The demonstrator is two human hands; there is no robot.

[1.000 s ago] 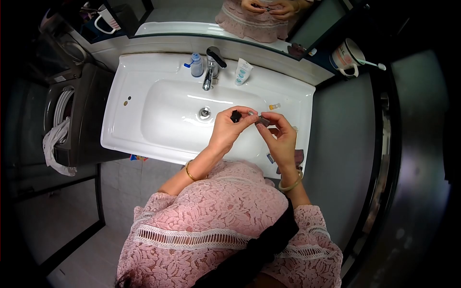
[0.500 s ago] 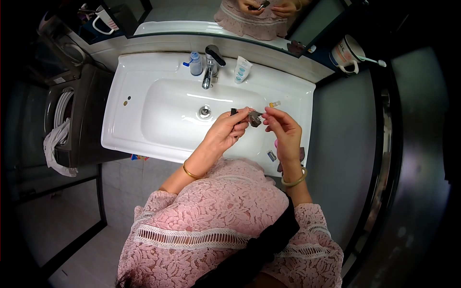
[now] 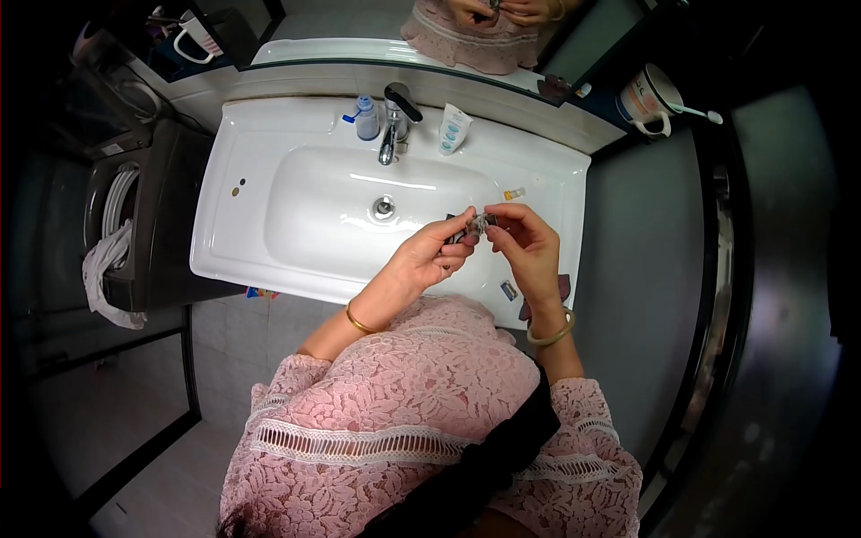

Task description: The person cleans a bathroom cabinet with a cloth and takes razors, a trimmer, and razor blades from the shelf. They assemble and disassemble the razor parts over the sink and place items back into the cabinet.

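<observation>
Over the right part of the white sink (image 3: 220,193), my left hand (image 3: 420,255) is closed on a small dark object (image 3: 482,224) with a shiny part. I cannot make out its exact kind, since fingers cover much of it. My right hand (image 3: 531,247) pinches the object's right end between thumb and fingertips, close beside the left fingertips. A tiny vial with a yellow end (image 3: 514,193) lies on the rim beyond my right hand. Below that hand are a small grey-blue item (image 3: 508,290) and a dark maroon thing (image 3: 563,287), partly hidden by my wrist.
At the back of the sink stand a blue bottle (image 3: 366,124), the faucet (image 3: 392,125) and a white tube (image 3: 454,130). A mug (image 3: 647,99) with a toothbrush sits on the right. The drain (image 3: 383,208) is left of my hands. To the left stands a dark washing machine (image 3: 166,215).
The dark object has turned in my fingers, and a shiny part now shows. My right fingers have closed in on it, while my left hand has shifted slightly right.
</observation>
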